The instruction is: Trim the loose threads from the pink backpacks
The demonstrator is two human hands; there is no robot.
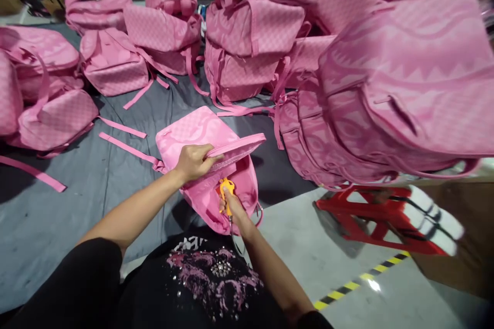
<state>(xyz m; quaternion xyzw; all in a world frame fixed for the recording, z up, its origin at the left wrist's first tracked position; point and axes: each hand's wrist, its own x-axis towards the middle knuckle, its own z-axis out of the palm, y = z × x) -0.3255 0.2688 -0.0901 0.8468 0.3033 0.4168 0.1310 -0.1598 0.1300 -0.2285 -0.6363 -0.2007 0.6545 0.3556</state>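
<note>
Pink backpack (204, 164) sits centre frame on the grey sheet (57, 205). Left hand (193, 162) pinches the flap (235, 146) up, exposing the inside. Right hand (231, 205) is closed around a yellow cutter (227, 190), tip at the lining. More pink bags (386, 77) are piled at the right.

A backpack (216, 164) lies on the mat (57, 205) right before me, my left hand (195, 161) on its flap, my right hand (231, 205) below with a cutter (226, 190). Behind and left sit more backpacks (111, 61); right, a heap (386, 87) over a stool (370, 216).
</note>
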